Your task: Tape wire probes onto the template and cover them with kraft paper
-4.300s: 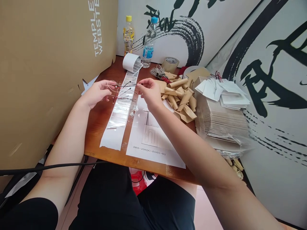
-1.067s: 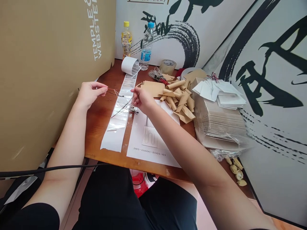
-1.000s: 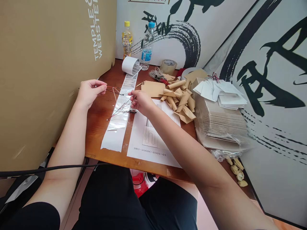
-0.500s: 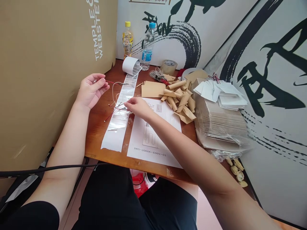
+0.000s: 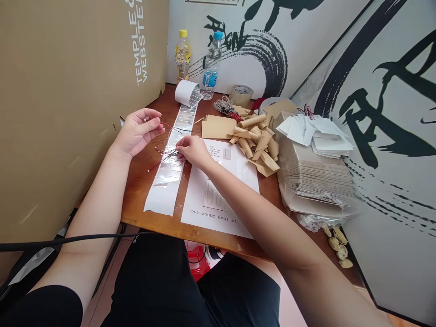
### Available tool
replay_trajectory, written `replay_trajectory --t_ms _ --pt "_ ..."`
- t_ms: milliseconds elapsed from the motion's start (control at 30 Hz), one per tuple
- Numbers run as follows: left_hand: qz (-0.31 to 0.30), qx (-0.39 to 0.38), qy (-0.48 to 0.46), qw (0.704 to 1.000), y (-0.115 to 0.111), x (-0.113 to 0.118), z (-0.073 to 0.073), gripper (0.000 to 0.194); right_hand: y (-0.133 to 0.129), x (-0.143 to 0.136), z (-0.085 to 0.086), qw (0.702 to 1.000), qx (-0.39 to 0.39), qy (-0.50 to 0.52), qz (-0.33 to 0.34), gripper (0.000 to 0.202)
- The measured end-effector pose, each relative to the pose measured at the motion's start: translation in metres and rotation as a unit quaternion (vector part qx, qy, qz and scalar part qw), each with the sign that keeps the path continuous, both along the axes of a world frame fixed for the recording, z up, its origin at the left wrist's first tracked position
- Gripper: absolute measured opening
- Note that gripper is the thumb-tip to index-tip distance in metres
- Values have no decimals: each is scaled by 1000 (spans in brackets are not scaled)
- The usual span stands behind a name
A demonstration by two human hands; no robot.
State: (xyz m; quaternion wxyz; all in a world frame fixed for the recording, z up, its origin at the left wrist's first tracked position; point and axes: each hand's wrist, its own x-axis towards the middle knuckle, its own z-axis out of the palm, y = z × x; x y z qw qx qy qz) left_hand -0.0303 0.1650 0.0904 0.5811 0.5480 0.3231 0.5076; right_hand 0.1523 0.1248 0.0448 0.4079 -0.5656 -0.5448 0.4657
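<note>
Thin red and black wires (image 5: pixel 163 159) with tiny white connectors stretch between my hands above the table. My left hand (image 5: pixel 141 131) pinches one end of a thin red wire, raised left of the label strip. My right hand (image 5: pixel 191 151) is closed on the bunch of wires over the strip's right edge; the exact grip is hidden by the fingers. Under the wires lies a long strip of clear labels (image 5: pixel 163 186), its far end curled into a roll. A printed drawing sheet (image 5: pixel 194 200) lies partly under my right forearm.
Brown card pieces (image 5: pixel 218 127) and rolled brown paper (image 5: pixel 260 143) lie behind the sheet. A wire bundle (image 5: pixel 226 106), tape roll (image 5: pixel 241 95) and two bottles (image 5: pixel 210 77) stand farther back. A stack of cards (image 5: pixel 316 181) with white slips is at right; a large carton (image 5: pixel 85 113) at left.
My left hand has moved right and slightly down, nearer my right hand, keeping the wire. My right hand has stayed almost in place with the bunch.
</note>
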Motion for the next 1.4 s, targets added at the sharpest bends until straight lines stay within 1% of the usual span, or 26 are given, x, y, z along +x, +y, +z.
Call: replay_trajectory --t_ms 133,267,367,500,600,700,800,900,1000,1100,1200,1267,1333,1400 --pt "-11 -5 -10 1000 -1 1 -1 21 2 -1 -3 995 -41 88 16 20" --pt "-11 -6 -25 1000 0 0 -1 20 -1 4 3 981 -71 173 49 14" --pt "-8 -5 -35 999 1 0 -1 19 -3 8 9 968 -89 225 64 13" --pt "-8 -10 -40 999 1 0 0 19 -2 8 13 955 -105 267 70 14" --pt "-10 -11 -43 999 0 0 0 19 -1 5 11 950 -110 282 71 13" --pt "1 -7 -33 999 0 0 1 19 -1 3 9 950 -106 287 61 13" --pt "4 5 11 1000 0 0 -1 19 -3 2 8 949 -102 294 53 14" --pt "-12 48 92 995 2 -1 -6 20 -5 2 11 946 -96 305 49 15" --pt "-23 100 197 975 2 -4 -8 24 -6 2 13 943 -86 318 45 14" --pt "-50 92 273 956 0 -7 -4 28 -7 2 16 940 -76 331 36 13" --pt "-103 68 305 944 -4 -10 1 30 -8 4 19 935 -67 346 23 16" --pt "-128 63 330 933 -5 -11 2 34 -9 6 20 932 -60 357 12 18" --pt "-129 73 346 927 -4 -11 -1 34 -10 8 20 932 -55 359 3 18" --pt "-113 99 343 927 -2 -9 -5 28 -9 10 20 934 -50 355 3 15"
